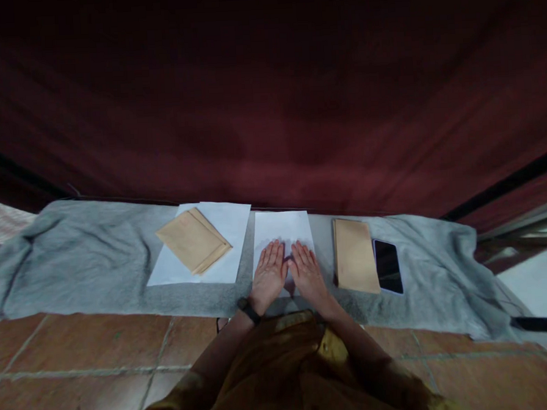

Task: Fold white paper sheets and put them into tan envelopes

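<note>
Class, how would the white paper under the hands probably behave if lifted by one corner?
The white paper looks thin, so it would probably flop and feel light. With the left hand and right hand flat on it, a lifted corner might bend. Lying flat, it seems unlikely to roll or tip.

It's dim in here: the curtain (pixel 274 137) blackens upward, faint shadows mark the paper (pixel 281 225), the floor (pixel 109 400) shines softly, edges stretch.
</note>
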`<state>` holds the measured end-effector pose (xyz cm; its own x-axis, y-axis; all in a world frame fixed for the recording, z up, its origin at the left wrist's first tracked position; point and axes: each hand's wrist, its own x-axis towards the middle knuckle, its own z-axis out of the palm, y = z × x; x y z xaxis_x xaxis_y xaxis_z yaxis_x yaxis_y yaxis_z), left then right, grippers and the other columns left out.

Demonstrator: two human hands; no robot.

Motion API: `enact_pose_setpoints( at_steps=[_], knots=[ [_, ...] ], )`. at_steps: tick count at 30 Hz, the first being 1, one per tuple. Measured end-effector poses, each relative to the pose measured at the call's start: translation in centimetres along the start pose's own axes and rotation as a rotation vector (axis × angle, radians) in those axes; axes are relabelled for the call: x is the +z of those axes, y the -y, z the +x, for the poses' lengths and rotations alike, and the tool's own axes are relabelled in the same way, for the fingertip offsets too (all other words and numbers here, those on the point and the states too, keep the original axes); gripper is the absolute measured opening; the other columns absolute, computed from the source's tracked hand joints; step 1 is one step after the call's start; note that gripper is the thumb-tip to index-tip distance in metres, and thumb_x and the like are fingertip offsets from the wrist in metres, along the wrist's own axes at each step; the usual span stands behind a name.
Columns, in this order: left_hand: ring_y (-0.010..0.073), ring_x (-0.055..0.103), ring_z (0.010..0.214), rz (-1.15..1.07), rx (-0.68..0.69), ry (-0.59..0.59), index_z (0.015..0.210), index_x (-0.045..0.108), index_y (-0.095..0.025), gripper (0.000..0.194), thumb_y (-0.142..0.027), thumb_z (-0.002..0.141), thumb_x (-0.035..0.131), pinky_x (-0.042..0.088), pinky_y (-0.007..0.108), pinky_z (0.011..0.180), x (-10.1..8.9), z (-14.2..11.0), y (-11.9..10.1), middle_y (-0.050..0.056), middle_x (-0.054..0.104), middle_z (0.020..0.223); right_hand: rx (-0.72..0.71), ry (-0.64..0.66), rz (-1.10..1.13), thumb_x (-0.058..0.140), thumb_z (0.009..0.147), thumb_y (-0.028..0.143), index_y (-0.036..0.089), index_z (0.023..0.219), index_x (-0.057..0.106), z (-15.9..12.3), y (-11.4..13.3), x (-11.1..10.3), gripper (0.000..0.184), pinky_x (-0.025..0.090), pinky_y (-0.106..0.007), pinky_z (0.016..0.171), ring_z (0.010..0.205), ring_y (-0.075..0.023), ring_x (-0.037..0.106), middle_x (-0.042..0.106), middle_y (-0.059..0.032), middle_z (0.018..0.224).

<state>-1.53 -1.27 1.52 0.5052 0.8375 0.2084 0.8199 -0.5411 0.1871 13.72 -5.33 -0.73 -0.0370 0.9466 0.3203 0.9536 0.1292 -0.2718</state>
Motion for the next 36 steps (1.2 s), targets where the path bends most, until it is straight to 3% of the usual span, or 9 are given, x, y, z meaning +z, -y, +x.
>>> enact_pose_setpoints(
  at_steps=[6, 13, 17, 20, 22, 25, 28, 31, 36],
  knots=[
    [0.0263, 0.026, 0.156, 0.012, -0.017, 0.113, 0.157, 0.038, -0.009, 0.057, -0.026, 0.104, 0.029, 0.023, 0.049, 0.128, 2.4, 4.0, 0.2, 0.012, 0.034, 0.165, 0.032, -0.006, -0.015, 0.031, 0.109, 0.034, 0.011, 0.151, 0.050, 3.5, -1.2, 2.2, 0.052, 0.029, -0.047, 0.123, 0.148, -0.0257, 0.041, 0.046, -0.0143, 0.158],
    [0.0254, 0.027, 0.155, 0.066, -0.114, 0.026, 0.158, 0.034, -0.007, 0.062, -0.038, 0.106, 0.025, 0.024, 0.046, 0.127, 2.7, 3.8, 3.6, 0.016, 0.035, 0.163, 0.108, -0.142, -0.125, 0.041, 0.108, 0.036, 0.005, 0.153, 0.044, 2.7, -3.3, 2.9, 0.055, 0.031, -0.050, 0.120, 0.146, -0.0298, 0.043, 0.047, -0.0208, 0.156],
    [0.0293, 0.032, 0.153, 0.085, -0.186, -0.035, 0.155, 0.040, -0.004, 0.063, -0.039, 0.105, 0.026, 0.022, 0.052, 0.126, 2.6, 4.3, 4.7, 0.019, 0.040, 0.160, 0.161, -0.155, -0.141, 0.043, 0.107, 0.035, 0.003, 0.156, 0.038, 2.3, -3.2, 2.5, 0.058, 0.032, -0.053, 0.119, 0.145, -0.0312, 0.043, 0.046, -0.0243, 0.156],
    [0.0334, 0.034, 0.152, 0.055, -0.207, -0.083, 0.153, 0.042, -0.003, 0.063, -0.040, 0.105, 0.026, 0.021, 0.058, 0.125, 2.8, 6.0, 3.6, 0.022, 0.044, 0.157, 0.173, -0.151, -0.147, 0.043, 0.107, 0.035, 0.002, 0.156, 0.038, 2.2, -3.0, 2.2, 0.059, 0.032, -0.053, 0.119, 0.146, -0.0317, 0.042, 0.046, -0.0247, 0.156],
    [0.0323, 0.031, 0.153, 0.006, -0.130, -0.082, 0.155, 0.040, -0.005, 0.062, -0.039, 0.105, 0.025, 0.023, 0.059, 0.125, 3.1, 7.7, 1.9, 0.020, 0.042, 0.158, 0.169, -0.148, -0.157, 0.042, 0.107, 0.034, 0.003, 0.155, 0.039, 2.2, -2.9, 2.0, 0.058, 0.031, -0.053, 0.120, 0.146, -0.0318, 0.042, 0.046, -0.0240, 0.156],
    [0.0276, 0.027, 0.155, -0.048, 0.028, 0.010, 0.157, 0.037, -0.008, 0.061, -0.040, 0.106, 0.024, 0.023, 0.053, 0.126, 3.9, 10.2, -1.1, 0.016, 0.039, 0.162, 0.141, -0.127, -0.173, 0.041, 0.105, 0.031, 0.003, 0.154, 0.041, 2.2, -3.0, 1.9, 0.056, 0.030, -0.053, 0.120, 0.146, -0.0325, 0.041, 0.044, -0.0232, 0.157],
    [0.0268, 0.026, 0.155, -0.058, 0.058, 0.107, 0.156, 0.038, -0.007, 0.063, -0.044, 0.106, 0.024, 0.022, 0.050, 0.127, 4.7, 12.1, -2.9, 0.015, 0.036, 0.164, 0.151, -0.097, -0.180, 0.043, 0.102, 0.026, 0.001, 0.153, 0.042, 2.2, -3.1, 2.1, 0.057, 0.029, -0.052, 0.121, 0.146, -0.0330, 0.043, 0.048, -0.0238, 0.155],
    [0.0262, 0.026, 0.156, -0.066, 0.058, 0.123, 0.157, 0.036, -0.009, 0.065, -0.047, 0.106, 0.024, 0.022, 0.050, 0.127, 5.5, 12.9, -2.7, 0.015, 0.034, 0.165, 0.170, -0.090, -0.171, 0.043, 0.102, 0.027, 0.000, 0.152, 0.043, 2.3, -3.2, 2.4, 0.056, 0.028, -0.052, 0.121, 0.146, -0.0322, 0.043, 0.050, -0.0236, 0.153],
    [0.0266, 0.025, 0.156, -0.047, 0.015, 0.058, 0.158, 0.034, -0.007, 0.067, -0.049, 0.106, 0.025, 0.023, 0.049, 0.126, 5.7, 13.6, 0.6, 0.018, 0.035, 0.164, 0.188, -0.145, -0.140, 0.043, 0.105, 0.032, 0.003, 0.153, 0.044, 2.5, -3.1, 2.4, 0.057, 0.030, -0.051, 0.120, 0.145, -0.0322, 0.043, 0.048, -0.0216, 0.155]
  ],
)
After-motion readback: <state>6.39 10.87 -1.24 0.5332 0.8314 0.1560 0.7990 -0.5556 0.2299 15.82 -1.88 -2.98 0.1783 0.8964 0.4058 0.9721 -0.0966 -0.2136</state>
